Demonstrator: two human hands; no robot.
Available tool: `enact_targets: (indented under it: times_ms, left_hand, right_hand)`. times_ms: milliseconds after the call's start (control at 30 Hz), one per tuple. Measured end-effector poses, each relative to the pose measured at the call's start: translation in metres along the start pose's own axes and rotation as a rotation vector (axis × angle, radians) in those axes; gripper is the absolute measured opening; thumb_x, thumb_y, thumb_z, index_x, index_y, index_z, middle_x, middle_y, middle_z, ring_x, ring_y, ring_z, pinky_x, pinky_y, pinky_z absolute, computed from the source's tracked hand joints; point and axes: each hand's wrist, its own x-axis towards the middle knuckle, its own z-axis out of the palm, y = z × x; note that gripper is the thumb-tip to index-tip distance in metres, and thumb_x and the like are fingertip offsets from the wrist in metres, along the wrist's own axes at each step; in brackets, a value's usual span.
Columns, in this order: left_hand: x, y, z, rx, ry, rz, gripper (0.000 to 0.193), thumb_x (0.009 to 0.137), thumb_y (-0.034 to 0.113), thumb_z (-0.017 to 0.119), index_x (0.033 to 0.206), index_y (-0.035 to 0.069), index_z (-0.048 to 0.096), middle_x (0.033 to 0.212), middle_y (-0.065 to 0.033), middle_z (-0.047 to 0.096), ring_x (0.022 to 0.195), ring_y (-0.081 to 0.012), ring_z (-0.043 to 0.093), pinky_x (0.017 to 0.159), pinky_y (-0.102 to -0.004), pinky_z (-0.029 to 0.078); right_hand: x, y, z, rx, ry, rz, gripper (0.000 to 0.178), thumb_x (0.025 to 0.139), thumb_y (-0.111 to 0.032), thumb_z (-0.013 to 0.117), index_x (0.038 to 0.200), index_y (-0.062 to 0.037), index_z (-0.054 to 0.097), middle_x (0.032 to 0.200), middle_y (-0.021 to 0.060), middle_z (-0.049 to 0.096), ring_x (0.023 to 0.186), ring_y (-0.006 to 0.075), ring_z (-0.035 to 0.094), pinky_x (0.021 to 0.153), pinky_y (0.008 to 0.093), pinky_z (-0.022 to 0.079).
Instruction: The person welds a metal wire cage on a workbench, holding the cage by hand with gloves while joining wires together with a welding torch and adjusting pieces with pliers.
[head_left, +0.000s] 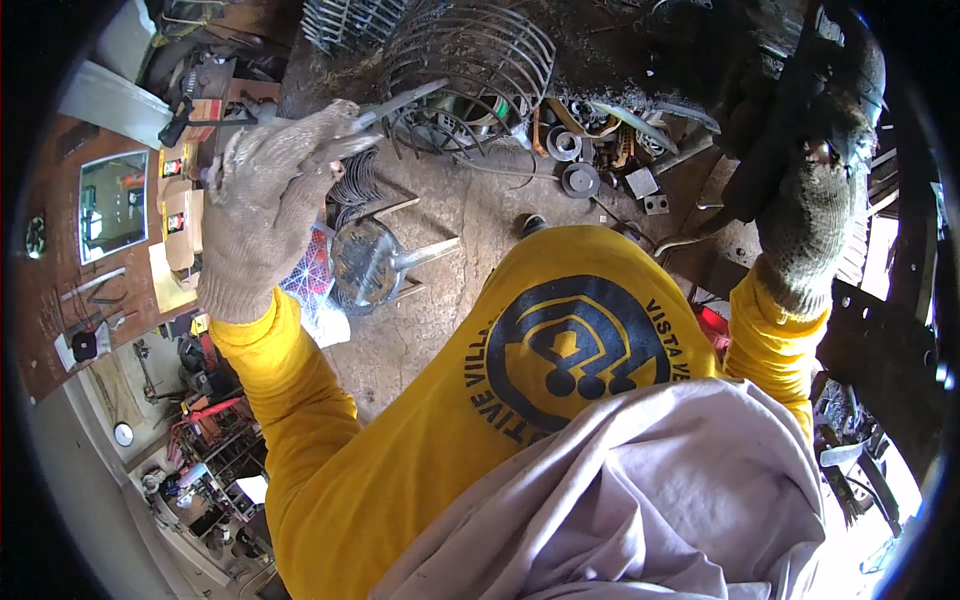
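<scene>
Workshop floor [485, 205], left hand [275, 180] gripping bar [408, 99], right hand [822, 185] half-shadowed

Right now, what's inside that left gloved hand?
The left gloved hand has a narrow grey bar poking out; the part inside its grip is covered, so I can't see that.

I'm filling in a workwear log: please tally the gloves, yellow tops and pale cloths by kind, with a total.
Knitted gloves: 2, one on the left hand, one on the right hand
Yellow top: 1
Pale cloth: 1
Total: 4
</scene>
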Motion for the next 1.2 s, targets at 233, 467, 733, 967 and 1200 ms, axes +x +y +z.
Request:
enact_targets:
  times_ms: [233,467,733,967,1200]
  left_hand:
    - [-0.015,0.006,0.030,0.159,-0.007,0.307,0.041,0.082,0.006,0.069,0.123,0.006,0.070,0.098,-0.0102,0.069,0.086,-0.0281,0.063,0.078,-0.0410,0.047]
    - [-0.023,0.020,0.044,0.086,0.146,0.053,0.041,0.077,0.018,0.078,0.117,0.018,0.074,0.101,-0.0055,0.065,0.091,-0.0316,0.064,0.081,-0.0440,0.052]
    - [-0.020,0.045,0.056,0.115,0.155,0.065,0.046,0.069,0.016,0.080,0.115,0.017,0.073,0.096,-0.0061,0.066,0.088,-0.0298,0.064,0.075,-0.0437,0.051]
    - [-0.025,0.051,0.060,0.297,0.037,0.086,0.057,0.064,0.018,0.082,0.121,0.024,0.073,0.099,-0.0026,0.062,0.090,-0.0255,0.065,0.083,-0.0453,0.052]
    - [-0.025,0.048,0.054,0.233,0.103,0.091,0.059,0.065,0.010,0.080,0.122,0.020,0.072,0.118,-0.0043,0.069,0.096,-0.0253,0.067,0.090,-0.0452,0.051]
  right_hand:
    - [-0.010,-0.001,0.001,0.090,-0.005,0.095,0.047,0.092,-0.026,0.071,0.133,-0.0066,0.058,0.123,0.0109,0.067,0.107,0.0242,0.067,0.090,0.0369,0.055]
    - [-0.021,0.011,0.006,-0.215,0.028,-0.126,0.039,0.085,-0.012,0.075,0.122,-0.0110,0.067,0.114,0.0104,0.069,0.100,0.0277,0.068,0.092,0.0383,0.054]
    - [-0.048,-0.021,0.015,0.393,0.007,0.391,0.091,0.069,-0.008,0.085,0.149,-0.0033,0.042,0.122,0.0127,0.066,0.101,0.0224,0.067,0.091,0.0365,0.055]
    - [-0.051,-0.028,0.019,0.516,-0.044,0.295,0.100,0.074,-0.040,0.089,0.150,-0.0035,0.036,0.129,0.0187,0.062,0.098,0.0234,0.068,0.082,0.0358,0.057]
    - [-0.048,-0.028,0.014,0.471,-0.069,0.326,0.100,0.075,-0.049,0.089,0.148,-0.0031,0.039,0.129,0.0203,0.062,0.098,0.0253,0.068,0.085,0.0377,0.057]
